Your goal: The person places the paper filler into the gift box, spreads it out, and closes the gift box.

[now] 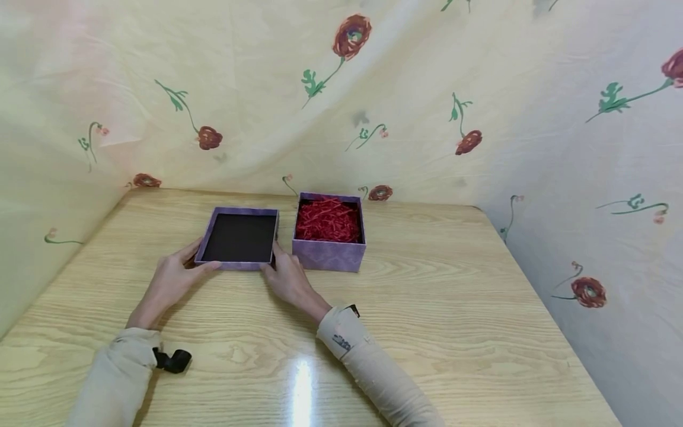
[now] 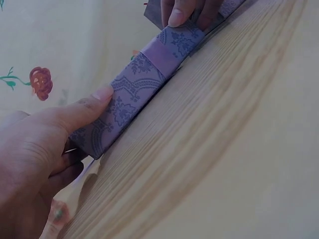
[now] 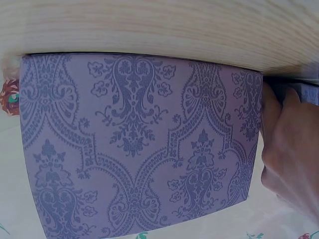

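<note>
Both hands frame the lid [image 1: 240, 238], which lies inside-up on the table [image 1: 453, 308]: the left hand [image 1: 169, 283] at its seven o'clock corner with thumb pressed on the near wall, the right hand [image 1: 287, 279] pinching the five o'clock corner. At the lid's three o'clock, just beside it, stands the box [image 1: 329, 254] of red shred [image 1: 326, 220]. They look set to lift the lid, so I'd judge the next move calls for turning it over and squaring it above the box.

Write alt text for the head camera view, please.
Two hands, left hand and right hand, grip the near corners of an upturned purple box lid on a wooden table. Beside it stands a purple box holding red paper shreds.
</note>
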Motion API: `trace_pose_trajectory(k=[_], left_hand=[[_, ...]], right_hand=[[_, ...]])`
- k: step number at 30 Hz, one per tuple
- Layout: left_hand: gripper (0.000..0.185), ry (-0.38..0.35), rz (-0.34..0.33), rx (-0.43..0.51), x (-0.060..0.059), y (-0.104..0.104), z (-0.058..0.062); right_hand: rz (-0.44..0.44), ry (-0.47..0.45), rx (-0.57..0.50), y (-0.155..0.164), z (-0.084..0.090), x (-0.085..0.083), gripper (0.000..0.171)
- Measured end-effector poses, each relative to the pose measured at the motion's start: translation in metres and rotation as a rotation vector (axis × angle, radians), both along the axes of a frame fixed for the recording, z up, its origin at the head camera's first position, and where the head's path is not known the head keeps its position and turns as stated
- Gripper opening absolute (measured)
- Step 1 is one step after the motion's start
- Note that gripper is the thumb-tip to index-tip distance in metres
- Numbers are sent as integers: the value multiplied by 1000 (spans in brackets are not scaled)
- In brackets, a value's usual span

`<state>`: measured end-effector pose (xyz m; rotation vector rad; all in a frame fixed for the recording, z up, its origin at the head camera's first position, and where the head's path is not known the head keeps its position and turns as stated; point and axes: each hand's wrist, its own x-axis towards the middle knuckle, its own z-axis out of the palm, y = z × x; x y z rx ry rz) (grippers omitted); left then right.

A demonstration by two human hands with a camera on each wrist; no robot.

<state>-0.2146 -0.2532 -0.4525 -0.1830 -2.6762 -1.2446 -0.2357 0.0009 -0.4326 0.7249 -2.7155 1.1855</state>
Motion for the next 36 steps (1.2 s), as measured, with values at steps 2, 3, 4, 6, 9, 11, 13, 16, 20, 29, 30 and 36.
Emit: trace_pose_trajectory(k=[2,3,4,6,9,11,13,16,20,29,30,36], left_hand=[[80,6,3,0,1,-1,0],[80,6,5,0,1,-1,0],[80,6,8,6,1,-1,0],[79,0,6,18,2,-2,0],[79,-16,5,32,3,-2,2],[79,-25,6,42,4,-2,5],[79,-31,11,51,5,-2,7],[80,-38,19,60,6,-3,11],[82,-49,26,72,8,-3,17],[77,15,82,81,9,1,29],[77,25,89,74,9,2,31],[75,65,113,62,10,5,39]], right_hand=[[4,-4,-1,0,0,0,58],[5,-7,-1,0,0,0,58],[4,-7,-2,-1,1,0,58],[2,-7,-4,0,1,0,59],[-2,-12,-18,0,3,1,60],[0,-13,-29,1,4,1,60],[6,-13,-41,1,5,2,59],[12,-4,-47,1,6,2,59],[23,-7,-82,1,10,2,59],[35,-37,-163,4,23,5,59],[35,-34,-170,4,25,5,59],[40,-32,-219,4,30,4,59]])
